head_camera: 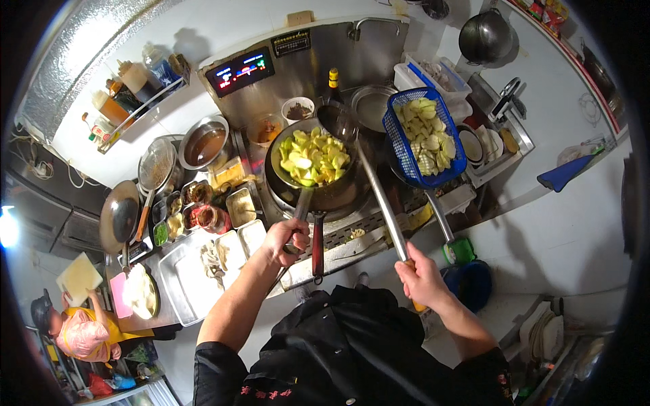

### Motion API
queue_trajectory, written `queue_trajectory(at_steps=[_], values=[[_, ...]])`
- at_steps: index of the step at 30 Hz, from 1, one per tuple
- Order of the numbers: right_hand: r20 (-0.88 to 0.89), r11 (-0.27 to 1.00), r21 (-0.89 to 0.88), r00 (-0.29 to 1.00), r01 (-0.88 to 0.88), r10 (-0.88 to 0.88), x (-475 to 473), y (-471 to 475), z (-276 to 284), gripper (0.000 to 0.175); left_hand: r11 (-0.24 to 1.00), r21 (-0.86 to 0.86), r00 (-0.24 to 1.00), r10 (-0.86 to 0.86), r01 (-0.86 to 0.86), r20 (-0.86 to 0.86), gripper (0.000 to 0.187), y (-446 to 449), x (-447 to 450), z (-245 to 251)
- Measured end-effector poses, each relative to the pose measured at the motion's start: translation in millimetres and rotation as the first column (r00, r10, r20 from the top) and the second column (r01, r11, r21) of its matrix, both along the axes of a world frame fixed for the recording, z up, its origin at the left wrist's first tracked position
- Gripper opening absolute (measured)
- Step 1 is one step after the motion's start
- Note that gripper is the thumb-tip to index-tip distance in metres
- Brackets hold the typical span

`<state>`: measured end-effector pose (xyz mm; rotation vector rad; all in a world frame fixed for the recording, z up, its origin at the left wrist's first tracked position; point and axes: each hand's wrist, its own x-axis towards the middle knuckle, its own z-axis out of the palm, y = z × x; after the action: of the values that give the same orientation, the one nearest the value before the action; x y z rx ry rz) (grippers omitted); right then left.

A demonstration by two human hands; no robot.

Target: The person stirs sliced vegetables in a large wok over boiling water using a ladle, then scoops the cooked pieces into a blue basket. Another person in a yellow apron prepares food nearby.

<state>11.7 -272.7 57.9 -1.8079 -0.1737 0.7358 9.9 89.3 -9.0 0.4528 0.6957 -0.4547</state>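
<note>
My left hand (288, 241) is closed around the metal handle of a strainer or pan (277, 165) heaped with sliced green vegetable (312, 157). This vessel sits over a dark wok (330, 198) on the stove; its exact kind cannot be told. In my right hand (419, 276) is the long metal handle of a ladle (339, 121), whose dark bowl is up beside the heaped slices. A separate red handle (318, 243) juts toward me between my hands. Right of the ladle stands a blue plastic basket (459, 170) with more pale slices.
Metal seasoning containers (242, 207), a steel bowl of brown liquid (204, 143) and a mesh strainer (155, 165) stand at left. A sink (525, 142) is at right. At far left a person in a yellow apron (84, 330) holds a cutting board (79, 278).
</note>
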Motion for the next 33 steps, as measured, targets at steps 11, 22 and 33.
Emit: queue_trajectory(at_steps=[11, 22, 33], values=[[-0.215, 0.999, -0.043, 0.977, -0.006, -0.003, 38, 44, -80, 0.025, 0.979, 0.200, 0.998, 0.032, -0.043, 0.058, 0.008, 28, 6, 107], [-0.427, 0.991, -0.018, 0.898, -0.130, 0.110, 42, 103, -101, 0.021, 0.968, 0.235, 0.996, 0.075, -0.085, 0.051, 0.008, 32, 2, 111], [-0.738, 0.908, 0.293, 0.675, 0.300, 0.016, 22, 43, -35, 0.033, 0.905, 0.420, 0.996, 0.031, -0.064, 0.083, 0.011, 42, 2, 61]])
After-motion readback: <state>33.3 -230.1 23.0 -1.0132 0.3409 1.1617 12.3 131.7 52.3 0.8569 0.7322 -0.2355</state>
